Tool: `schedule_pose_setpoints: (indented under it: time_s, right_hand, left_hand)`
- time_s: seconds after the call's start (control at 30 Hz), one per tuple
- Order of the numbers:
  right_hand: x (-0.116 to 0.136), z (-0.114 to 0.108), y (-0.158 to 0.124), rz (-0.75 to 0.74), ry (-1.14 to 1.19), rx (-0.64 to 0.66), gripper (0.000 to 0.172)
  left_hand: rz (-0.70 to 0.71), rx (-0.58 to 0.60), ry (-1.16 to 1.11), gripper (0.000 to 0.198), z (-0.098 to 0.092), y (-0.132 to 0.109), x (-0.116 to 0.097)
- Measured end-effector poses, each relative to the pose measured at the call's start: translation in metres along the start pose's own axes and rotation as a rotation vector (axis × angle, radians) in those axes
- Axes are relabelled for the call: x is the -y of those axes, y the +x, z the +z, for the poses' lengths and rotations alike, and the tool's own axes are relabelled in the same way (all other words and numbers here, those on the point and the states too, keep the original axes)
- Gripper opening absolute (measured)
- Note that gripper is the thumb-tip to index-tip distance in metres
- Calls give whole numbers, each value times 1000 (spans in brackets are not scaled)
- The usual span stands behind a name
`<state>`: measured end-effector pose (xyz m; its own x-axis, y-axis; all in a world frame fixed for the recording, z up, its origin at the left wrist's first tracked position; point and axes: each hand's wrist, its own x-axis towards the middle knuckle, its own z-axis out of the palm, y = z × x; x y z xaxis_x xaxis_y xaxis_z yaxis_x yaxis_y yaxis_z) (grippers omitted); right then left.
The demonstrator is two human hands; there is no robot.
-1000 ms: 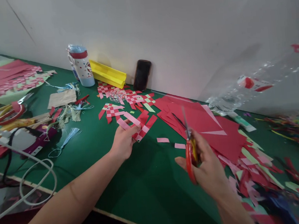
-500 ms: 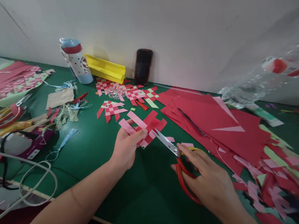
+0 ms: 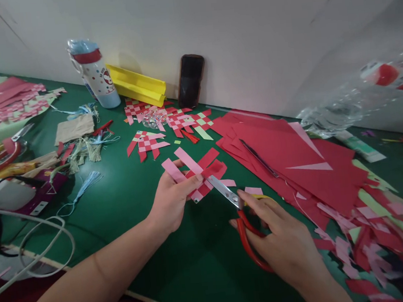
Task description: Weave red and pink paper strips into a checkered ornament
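Note:
Between the thumb and fingers of my left hand [image 3: 172, 198] is a woven paper piece [image 3: 185, 164] of red and pink strips, its loose strip ends sticking out at the top. My right hand [image 3: 279, 238] grips scissors [image 3: 246, 241] with red and yellow handles. The scissor blades reach onto the right part of the woven piece, and their tips are hidden among its strips. Behind it, more red and pink woven pieces [image 3: 148, 144] lie on the green table [image 3: 196, 255].
Red paper sheets [image 3: 267, 140] with a dark pen [image 3: 258, 157] lie at right, paper scraps [image 3: 368, 244] nearer. A phone [image 3: 191, 81], yellow holder [image 3: 137, 87] and bottle [image 3: 98, 77] stand by the wall. Tassels [image 3: 89, 179], other scissors [image 3: 2, 156] and a white cable [image 3: 45, 221] are at left.
The scissor blades have moved further onto the woven paper piece and look more closed. A pink strip now sticks out to the right beside the blades. The whole view has shifted slightly.

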<state>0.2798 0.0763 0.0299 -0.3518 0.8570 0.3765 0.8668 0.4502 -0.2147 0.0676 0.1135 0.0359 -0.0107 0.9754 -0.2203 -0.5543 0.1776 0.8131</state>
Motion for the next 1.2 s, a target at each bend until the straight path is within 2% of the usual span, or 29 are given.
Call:
schedule_pose_setpoints:
  time_s: [0.17,0.4,0.63,0.9,1.2]
  right_hand:
    - [-1,0,1,-5,29,20,41]
    - [-4,3,-2,-3,-20,9,42]
    - [-3,2,0,-49,-38,-14,41]
    - [-3,3,-1,8,24,9,43]
    - [-4,4,-2,6,35,26,41]
  left_hand:
    - [-27,9,-35,39,0,0,1]
    - [-57,-46,-72,36,0,0,-2]
    - [-60,-13,-63,36,1,-1,-2]
    - [-81,-12,-62,37,2,-1,-1]
    - [-108,-45,-97,33,5,-2,-3]
